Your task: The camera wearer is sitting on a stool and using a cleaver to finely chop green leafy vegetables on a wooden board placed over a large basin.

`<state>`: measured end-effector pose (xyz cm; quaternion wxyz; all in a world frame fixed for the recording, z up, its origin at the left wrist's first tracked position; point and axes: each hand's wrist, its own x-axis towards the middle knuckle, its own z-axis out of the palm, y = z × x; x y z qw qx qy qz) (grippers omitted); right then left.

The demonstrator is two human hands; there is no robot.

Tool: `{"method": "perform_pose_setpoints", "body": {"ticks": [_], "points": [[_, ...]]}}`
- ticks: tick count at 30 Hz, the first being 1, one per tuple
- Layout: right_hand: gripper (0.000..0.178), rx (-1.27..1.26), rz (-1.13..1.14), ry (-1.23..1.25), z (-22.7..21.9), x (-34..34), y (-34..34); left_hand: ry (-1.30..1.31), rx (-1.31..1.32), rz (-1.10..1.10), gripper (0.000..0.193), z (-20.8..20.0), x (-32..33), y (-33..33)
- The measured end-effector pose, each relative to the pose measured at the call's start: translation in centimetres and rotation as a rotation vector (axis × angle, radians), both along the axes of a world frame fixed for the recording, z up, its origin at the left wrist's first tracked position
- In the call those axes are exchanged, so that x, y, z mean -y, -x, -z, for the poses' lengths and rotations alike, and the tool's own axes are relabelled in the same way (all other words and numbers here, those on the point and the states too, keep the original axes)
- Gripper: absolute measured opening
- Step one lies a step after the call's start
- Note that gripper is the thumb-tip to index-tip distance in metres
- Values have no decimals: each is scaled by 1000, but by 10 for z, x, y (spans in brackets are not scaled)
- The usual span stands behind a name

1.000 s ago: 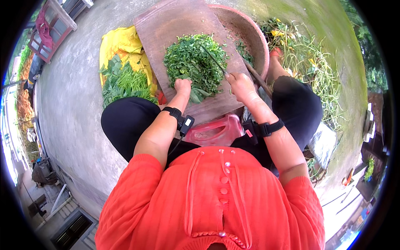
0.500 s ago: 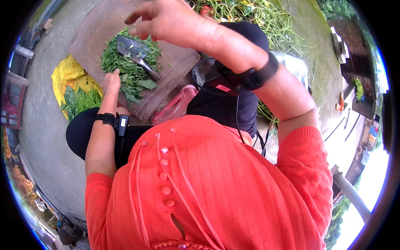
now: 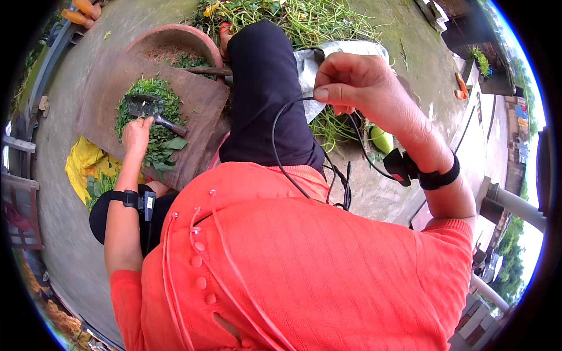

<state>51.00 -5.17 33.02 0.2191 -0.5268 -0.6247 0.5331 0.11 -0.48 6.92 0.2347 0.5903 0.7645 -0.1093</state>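
Observation:
My left hand [image 3: 136, 133] rests on a heap of chopped green leaves [image 3: 153, 120] on a brown wooden chopping board [image 3: 196, 126]. A dark knife [image 3: 151, 110] lies on the greens, its handle just beside that hand's fingers. My right hand [image 3: 357, 88] is raised close to the camera, fingers pinched on a thin black cable [image 3: 280, 153] that loops down over my orange top. Both wrists carry black bands with small devices.
A round clay-coloured basin [image 3: 175, 40] stands behind the board. A yellow sheet [image 3: 82, 167] with more leafy greens lies at the left on the concrete ground. Long green stalks [image 3: 298, 20] are piled at the top. A grey cloth [image 3: 310, 61] lies by my knee.
My right hand let go of the knife, which now lies on the greens, and lifted up to the cable. The view swung to the right. My left hand stayed on the leaves.

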Motion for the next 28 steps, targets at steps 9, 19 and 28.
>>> {"method": "perform_pose_setpoints", "body": {"ticks": [9,19,28], "points": [[14,200,-50,133,51,51,-51,-360,-281,491,54,-55,7,-73],[15,-45,-55,-252,53,-2,37,-337,719,-302,45,-161,-8,-107],[66,143,-476,-1599,70,-42,140,-10,1890,285,76,-196,18,-174]]}}
